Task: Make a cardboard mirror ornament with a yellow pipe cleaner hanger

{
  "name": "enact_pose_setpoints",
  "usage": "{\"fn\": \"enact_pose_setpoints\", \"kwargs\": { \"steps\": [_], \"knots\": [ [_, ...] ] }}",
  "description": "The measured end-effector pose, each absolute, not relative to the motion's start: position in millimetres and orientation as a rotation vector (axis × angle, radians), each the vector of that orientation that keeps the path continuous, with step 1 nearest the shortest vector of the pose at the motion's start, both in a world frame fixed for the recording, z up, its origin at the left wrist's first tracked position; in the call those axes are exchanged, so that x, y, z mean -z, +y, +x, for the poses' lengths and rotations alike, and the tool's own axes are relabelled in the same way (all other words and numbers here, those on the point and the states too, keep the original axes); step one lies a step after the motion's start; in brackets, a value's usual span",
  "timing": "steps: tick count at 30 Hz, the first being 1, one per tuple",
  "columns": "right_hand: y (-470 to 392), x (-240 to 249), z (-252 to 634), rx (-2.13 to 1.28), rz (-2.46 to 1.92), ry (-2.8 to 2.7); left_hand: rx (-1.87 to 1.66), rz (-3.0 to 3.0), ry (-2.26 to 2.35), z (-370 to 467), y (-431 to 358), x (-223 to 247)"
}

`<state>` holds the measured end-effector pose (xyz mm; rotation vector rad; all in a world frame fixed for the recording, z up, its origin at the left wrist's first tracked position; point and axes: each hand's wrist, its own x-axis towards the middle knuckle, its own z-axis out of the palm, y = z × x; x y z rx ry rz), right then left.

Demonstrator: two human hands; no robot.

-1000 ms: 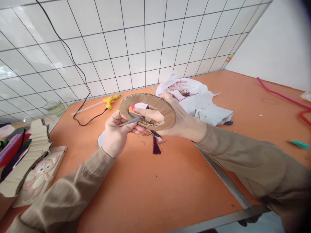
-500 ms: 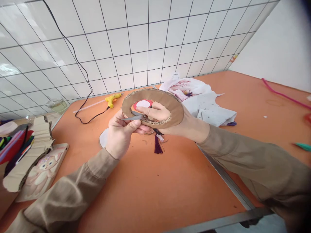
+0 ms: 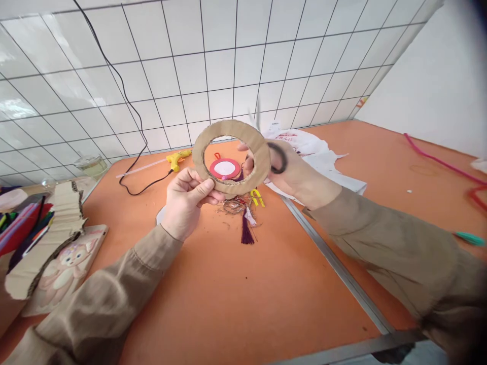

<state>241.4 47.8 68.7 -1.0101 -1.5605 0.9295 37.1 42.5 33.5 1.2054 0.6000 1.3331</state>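
A brown cardboard ring is held up over the table, its lower left edge pinched between the thumb and fingers of my left hand. Behind the ring's right side, my right hand grips scissors by the dark handles; their blurred blades point upward, apart from the cardboard. Some of the right fingers show through the ring's opening. Through it I also see a red-rimmed white disc on the table. Below the ring lie a dark purple tassel and a yellow U-shaped piece.
A yellow glue gun with a black cord lies at the back left. White crumpled plastic is behind my right hand. Torn cardboard and a bear-pictured board are at left. A metal seam crosses the orange table.
The scissors have come out of the ring's opening and moved right and up with my right hand. The ring has tilted to face me more, still in my left hand.
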Motion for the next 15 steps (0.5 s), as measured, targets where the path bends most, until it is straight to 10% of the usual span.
{"fn": "enact_pose_setpoints", "kwargs": {
  "steps": [15],
  "knots": [
    [27.4,-82.6,231.8,-0.771,-0.927,-1.379,-1.293,1.239,0.664,37.9,42.6,-34.4]
  ]
}}
